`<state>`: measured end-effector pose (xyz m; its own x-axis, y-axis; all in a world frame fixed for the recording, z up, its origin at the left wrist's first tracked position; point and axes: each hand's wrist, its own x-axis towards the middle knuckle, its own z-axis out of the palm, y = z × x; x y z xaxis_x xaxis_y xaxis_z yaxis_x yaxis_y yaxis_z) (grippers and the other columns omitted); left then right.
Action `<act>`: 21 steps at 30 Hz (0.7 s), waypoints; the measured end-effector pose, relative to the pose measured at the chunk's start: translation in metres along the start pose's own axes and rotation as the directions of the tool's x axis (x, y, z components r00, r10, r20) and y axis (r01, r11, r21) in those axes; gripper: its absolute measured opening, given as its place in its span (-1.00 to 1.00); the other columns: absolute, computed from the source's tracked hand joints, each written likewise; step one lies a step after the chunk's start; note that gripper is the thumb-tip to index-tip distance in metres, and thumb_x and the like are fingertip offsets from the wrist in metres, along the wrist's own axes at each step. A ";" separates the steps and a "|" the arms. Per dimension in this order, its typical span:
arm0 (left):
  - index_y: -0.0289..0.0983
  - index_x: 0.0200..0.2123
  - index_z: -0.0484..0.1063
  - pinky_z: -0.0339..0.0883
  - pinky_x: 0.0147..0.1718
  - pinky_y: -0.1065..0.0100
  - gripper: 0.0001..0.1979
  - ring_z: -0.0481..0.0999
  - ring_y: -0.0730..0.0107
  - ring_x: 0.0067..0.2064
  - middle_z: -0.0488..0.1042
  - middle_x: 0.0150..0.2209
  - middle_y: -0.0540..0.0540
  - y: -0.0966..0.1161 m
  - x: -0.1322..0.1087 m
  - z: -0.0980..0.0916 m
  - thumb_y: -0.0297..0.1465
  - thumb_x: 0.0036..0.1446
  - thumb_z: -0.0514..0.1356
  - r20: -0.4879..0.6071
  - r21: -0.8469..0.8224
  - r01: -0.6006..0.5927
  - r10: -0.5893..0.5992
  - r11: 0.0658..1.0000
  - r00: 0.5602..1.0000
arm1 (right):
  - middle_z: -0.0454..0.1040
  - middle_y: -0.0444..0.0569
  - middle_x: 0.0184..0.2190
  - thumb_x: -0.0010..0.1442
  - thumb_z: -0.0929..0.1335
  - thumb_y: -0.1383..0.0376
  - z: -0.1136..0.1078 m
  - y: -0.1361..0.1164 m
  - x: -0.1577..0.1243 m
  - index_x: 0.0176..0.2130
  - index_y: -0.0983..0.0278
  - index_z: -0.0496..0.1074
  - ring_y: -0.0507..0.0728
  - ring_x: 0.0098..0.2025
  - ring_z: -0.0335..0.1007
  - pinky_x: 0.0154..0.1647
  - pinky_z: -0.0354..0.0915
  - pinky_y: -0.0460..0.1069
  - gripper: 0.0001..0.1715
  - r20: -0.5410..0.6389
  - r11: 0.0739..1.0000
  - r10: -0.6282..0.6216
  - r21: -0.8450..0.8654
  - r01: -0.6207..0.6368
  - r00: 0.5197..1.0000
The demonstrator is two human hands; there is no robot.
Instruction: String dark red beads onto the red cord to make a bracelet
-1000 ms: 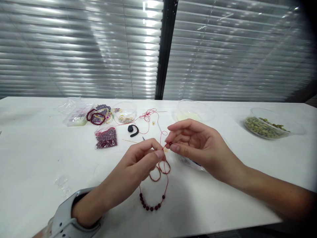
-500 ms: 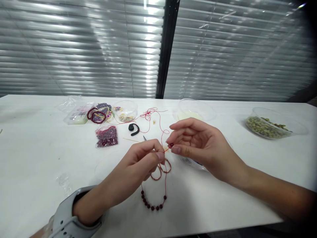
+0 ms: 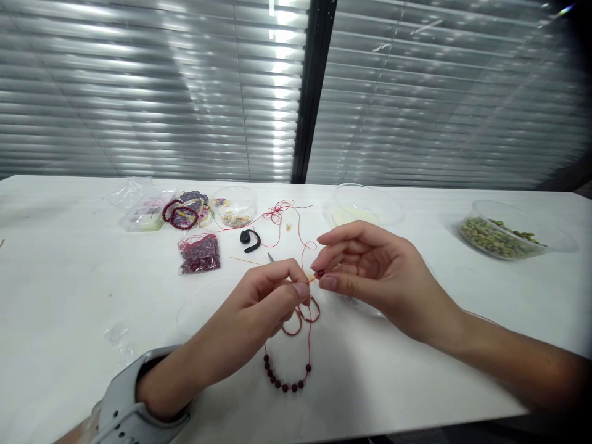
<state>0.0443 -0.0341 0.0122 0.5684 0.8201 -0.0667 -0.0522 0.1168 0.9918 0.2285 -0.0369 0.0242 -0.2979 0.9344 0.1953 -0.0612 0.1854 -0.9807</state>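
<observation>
My left hand point(image 3: 268, 302) pinches the end of a thin red cord point(image 3: 309, 308) between thumb and forefinger, just above the white table point(image 3: 69, 290). My right hand point(image 3: 370, 271) pinches a small dark red bead point(image 3: 320, 273) right at the cord's tip; the two hands nearly touch. The cord loops below my hands and carries several dark red beads point(image 3: 284, 379) lying on the table. More cord trails back to a tangle point(image 3: 276, 214). A grey watch strap point(image 3: 123, 404) is on my left wrist.
A bag of dark red beads point(image 3: 200, 254), a black hook-shaped earpiece point(image 3: 250, 239), beaded bracelets point(image 3: 182, 216) and plastic bags lie at the back left. Clear bowls stand behind: one with small pieces point(image 3: 234, 206), one pale point(image 3: 363, 206), one with green beads point(image 3: 504, 237). Window blinds behind.
The hands have barely shifted; my left thumb and forefinger moved a little nearer the bead in my right hand. The beaded loop lies slightly higher on the table.
</observation>
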 end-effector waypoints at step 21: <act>-0.25 -0.50 0.33 -0.07 -0.63 0.49 -0.77 -0.02 0.59 -0.59 0.18 -0.58 0.12 -0.001 0.001 -0.001 -0.34 0.20 0.10 0.058 0.065 -0.010 0.006 0.998 0.998 | 0.57 -0.16 -0.41 0.01 0.46 0.42 0.000 -0.005 -0.004 -0.18 0.17 0.42 0.05 -0.37 0.54 -0.30 0.47 -0.05 -0.66 0.025 0.968 -0.098 -0.229 0.101 0.995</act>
<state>0.0443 -0.0333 0.0113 0.6149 0.7868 -0.0542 -0.0041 0.0720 0.9974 0.2304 -0.0418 0.0283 -0.3144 0.9039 0.2900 0.1290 0.3433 -0.9303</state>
